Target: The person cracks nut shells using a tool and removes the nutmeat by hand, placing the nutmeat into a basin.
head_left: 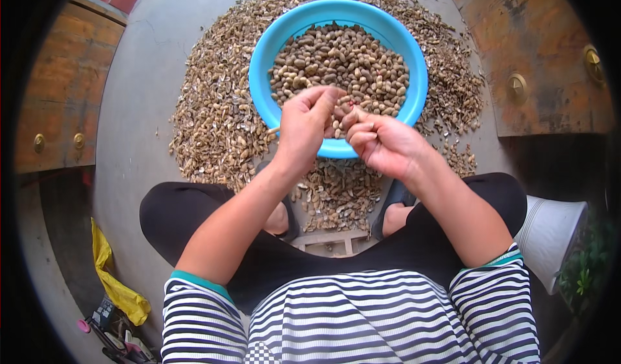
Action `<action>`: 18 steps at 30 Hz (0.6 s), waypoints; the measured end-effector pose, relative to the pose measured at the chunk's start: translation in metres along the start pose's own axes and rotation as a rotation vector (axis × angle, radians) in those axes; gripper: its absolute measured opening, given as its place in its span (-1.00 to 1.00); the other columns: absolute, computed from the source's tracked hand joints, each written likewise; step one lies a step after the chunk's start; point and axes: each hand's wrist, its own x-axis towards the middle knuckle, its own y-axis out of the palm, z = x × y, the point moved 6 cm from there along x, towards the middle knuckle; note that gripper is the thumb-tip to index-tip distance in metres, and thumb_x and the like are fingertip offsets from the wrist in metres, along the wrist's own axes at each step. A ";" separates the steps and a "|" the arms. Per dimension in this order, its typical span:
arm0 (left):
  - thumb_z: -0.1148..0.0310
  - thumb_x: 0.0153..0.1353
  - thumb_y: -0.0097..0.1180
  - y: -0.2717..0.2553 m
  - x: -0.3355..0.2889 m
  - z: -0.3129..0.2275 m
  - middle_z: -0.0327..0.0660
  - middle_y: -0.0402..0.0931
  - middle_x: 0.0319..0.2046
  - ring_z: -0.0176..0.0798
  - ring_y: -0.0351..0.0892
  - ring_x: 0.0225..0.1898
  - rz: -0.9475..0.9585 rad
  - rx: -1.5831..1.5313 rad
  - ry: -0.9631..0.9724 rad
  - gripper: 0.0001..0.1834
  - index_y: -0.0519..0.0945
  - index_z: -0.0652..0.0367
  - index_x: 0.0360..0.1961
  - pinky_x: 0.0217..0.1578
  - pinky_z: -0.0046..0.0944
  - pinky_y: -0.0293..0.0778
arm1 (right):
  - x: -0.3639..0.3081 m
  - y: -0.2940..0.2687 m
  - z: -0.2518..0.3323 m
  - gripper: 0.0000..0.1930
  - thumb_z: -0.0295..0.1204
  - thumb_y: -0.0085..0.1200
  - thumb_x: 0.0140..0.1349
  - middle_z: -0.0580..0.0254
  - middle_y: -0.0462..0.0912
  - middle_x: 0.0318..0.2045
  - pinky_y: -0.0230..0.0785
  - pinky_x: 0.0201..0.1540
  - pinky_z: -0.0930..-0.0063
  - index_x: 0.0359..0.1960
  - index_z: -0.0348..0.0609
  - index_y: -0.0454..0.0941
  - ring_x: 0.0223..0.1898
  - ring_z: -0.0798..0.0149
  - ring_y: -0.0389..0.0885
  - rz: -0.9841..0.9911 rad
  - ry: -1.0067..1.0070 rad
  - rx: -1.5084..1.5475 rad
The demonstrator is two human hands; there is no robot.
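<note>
A light blue basin full of unshelled peanuts stands on the floor before me. My left hand is closed over its near rim, thumb and fingers pressed together; what they hold is hidden. A small pale end shows beside that hand, too small to name. Close by on the right, my right hand has its fingers curled and pinches a peanut at the tips, where a bit of red shows. The two hands' fingertips nearly meet above the peanuts.
Broken peanut shells lie heaped around the basin and between my feet. Wooden doors with brass knobs flank both sides. A white pot stands by my right knee; a yellow cloth or bag lies at lower left.
</note>
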 end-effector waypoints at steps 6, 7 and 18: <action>0.20 0.31 -0.01 -0.012 0.008 -0.001 -0.46 0.22 -0.71 -0.57 0.13 -0.69 -0.014 0.160 -0.019 -0.69 0.58 0.27 -0.25 -0.65 -0.50 0.15 | -0.004 -0.002 0.026 -0.76 -0.44 -0.25 0.40 0.32 0.36 -0.44 0.22 -0.55 0.77 -0.08 -0.42 0.31 -0.52 0.57 0.26 -0.192 -0.279 -0.336; 0.20 0.31 -0.01 -0.013 0.010 0.001 -0.46 0.22 -0.71 -0.57 0.13 -0.69 -0.014 0.160 -0.024 -0.69 0.58 0.27 -0.25 -0.65 -0.50 0.15 | -0.003 -0.004 0.030 -0.78 -0.45 -0.21 0.38 0.31 0.38 -0.43 0.26 -0.51 0.71 -0.10 -0.39 0.38 -0.49 0.55 0.27 -0.160 -0.299 -0.383; 0.36 0.04 0.17 -0.023 -0.014 0.083 0.03 0.59 -0.34 -0.04 0.60 -0.25 0.711 1.326 -0.130 -0.74 0.62 0.22 -0.22 -0.19 -0.14 0.48 | 0.010 -0.062 0.025 -0.79 -0.41 -0.06 0.29 0.42 0.48 -0.49 0.41 -0.42 0.74 -0.13 -0.26 0.51 -0.48 0.61 0.43 -0.404 -0.144 -1.152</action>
